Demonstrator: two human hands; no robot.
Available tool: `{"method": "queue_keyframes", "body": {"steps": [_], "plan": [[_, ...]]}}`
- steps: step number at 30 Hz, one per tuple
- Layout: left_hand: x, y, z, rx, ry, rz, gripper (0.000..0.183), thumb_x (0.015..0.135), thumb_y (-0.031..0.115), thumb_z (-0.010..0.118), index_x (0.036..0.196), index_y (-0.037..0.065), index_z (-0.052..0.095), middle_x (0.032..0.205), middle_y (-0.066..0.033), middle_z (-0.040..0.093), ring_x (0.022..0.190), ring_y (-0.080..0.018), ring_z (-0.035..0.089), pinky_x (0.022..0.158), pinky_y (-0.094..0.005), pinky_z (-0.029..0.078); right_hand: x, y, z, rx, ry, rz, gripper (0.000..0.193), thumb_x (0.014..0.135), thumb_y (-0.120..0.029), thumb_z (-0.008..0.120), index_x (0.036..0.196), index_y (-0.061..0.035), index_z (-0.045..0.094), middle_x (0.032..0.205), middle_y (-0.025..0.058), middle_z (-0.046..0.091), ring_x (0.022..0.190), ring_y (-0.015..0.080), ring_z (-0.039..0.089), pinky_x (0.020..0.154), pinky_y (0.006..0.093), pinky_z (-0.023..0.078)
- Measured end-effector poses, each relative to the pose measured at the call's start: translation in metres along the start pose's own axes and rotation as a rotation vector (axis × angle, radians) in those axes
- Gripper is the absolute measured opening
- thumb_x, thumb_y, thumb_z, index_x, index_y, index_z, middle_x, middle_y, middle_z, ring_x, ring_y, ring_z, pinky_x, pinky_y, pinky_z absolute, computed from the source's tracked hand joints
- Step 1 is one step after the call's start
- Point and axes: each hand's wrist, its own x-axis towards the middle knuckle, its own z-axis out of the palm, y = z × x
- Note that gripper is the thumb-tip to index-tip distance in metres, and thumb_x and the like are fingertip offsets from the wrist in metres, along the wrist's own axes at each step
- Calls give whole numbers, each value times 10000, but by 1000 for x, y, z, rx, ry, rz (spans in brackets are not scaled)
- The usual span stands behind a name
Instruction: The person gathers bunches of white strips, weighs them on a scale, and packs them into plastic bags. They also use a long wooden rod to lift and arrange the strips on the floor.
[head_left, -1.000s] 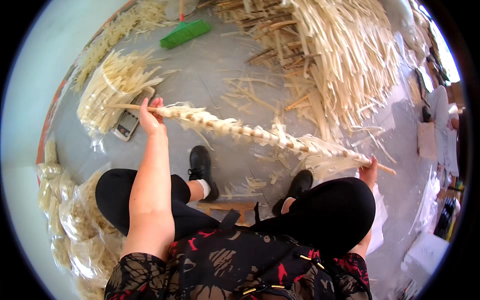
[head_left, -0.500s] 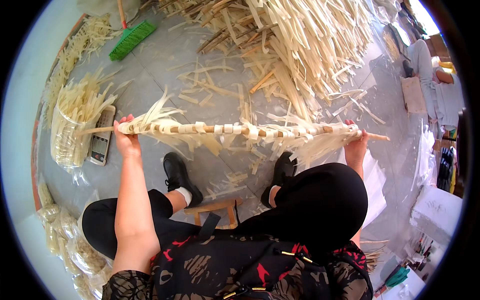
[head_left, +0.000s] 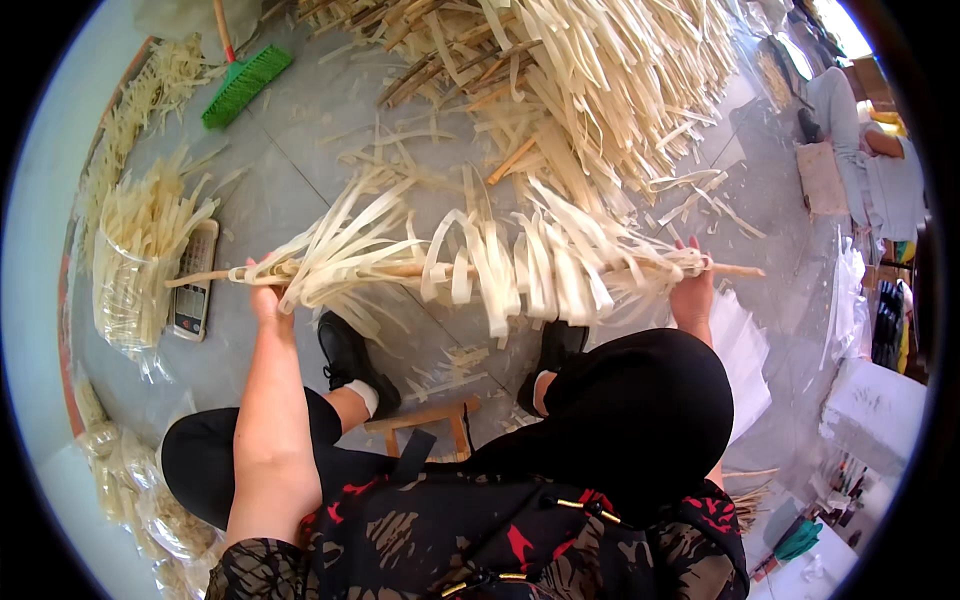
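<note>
A long, thin wooden stick (head_left: 740,271) lies level across the view in front of my knees, held up above the floor. Pale, flat ribbon-like strips (head_left: 490,275) hang looped over it, some flung up and out. My left hand (head_left: 268,300) is closed round the stick near its left end, its fingers partly behind the strips. Close to the other end, my right hand (head_left: 692,292) grips the stick where the strips bunch up. Both stick tips poke out past my hands.
A large heap of similar strips and sticks (head_left: 610,90) lies ahead. At left are a green broom (head_left: 247,85), a clear bag of strips (head_left: 140,270) and a keypad device (head_left: 195,280). A wooden stool (head_left: 425,415) is between my legs. Another person (head_left: 845,120) sits far right.
The strips, which lay close along the stick, now fly up and spread in loose loops. My left hand has shifted slightly right and down; both hands still hold the stick.
</note>
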Motion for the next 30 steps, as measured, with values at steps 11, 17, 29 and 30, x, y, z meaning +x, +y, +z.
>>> {"method": "queue_keyframes", "body": {"steps": [11,17,29,30], "plan": [[-70,4,101,10,-212,202,494,993,498,376,1012,59,601,1092,-108,623,1028,-229,588,959,-396,452,-20,-20,102,23,-216,-107,660,951,-448,297,1301,79,484,1390,176,473,1270,280,432,1113,379,277],[-60,-43,72,237,-359,202,524,1008,492,328,968,43,595,1059,-101,630,1015,-215,591,971,-383,445,-15,32,60,64,-158,-43,655,955,-470,324,1308,56,488,1356,154,495,1263,250,432,1121,359,258],[-105,-38,141,326,-326,214,484,1021,448,329,975,54,606,941,-51,654,895,-169,617,852,-322,471,-25,27,104,102,-318,66,648,973,-493,273,1300,29,474,1374,168,473,1280,300,421,1110,408,279],[-107,-25,141,425,-340,346,484,1019,446,333,992,48,607,936,-49,657,881,-166,621,832,-321,477,-31,22,104,137,-358,112,659,972,-510,276,1305,25,469,1373,168,476,1279,302,426,1107,409,286]]}}
